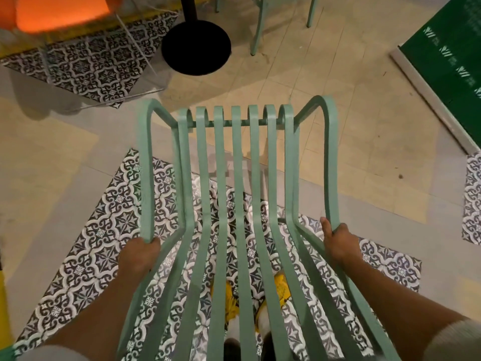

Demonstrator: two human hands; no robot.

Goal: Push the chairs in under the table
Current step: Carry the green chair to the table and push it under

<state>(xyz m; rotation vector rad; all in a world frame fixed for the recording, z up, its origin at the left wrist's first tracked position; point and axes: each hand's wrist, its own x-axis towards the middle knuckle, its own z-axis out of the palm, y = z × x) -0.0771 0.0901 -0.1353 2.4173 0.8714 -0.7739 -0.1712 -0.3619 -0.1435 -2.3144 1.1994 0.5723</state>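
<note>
Floor: beige tiles with patterned tile patches (86, 246). Black pedestal table base (195, 45) stands far, centre-left; tabletop not in view. A second green chair's legs (256, 35) show far right of the base. The green slatted chair (239, 162) I hold is near me, well apart from the base, so it is not yet pushed in. My left hand (139, 255) is wrapped around its left armrest, my right hand (337, 242) around the right. Judgement: most of the push remains.

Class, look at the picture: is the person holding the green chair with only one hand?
No: the left hand and right hand each grip a side of the green chair.
</note>
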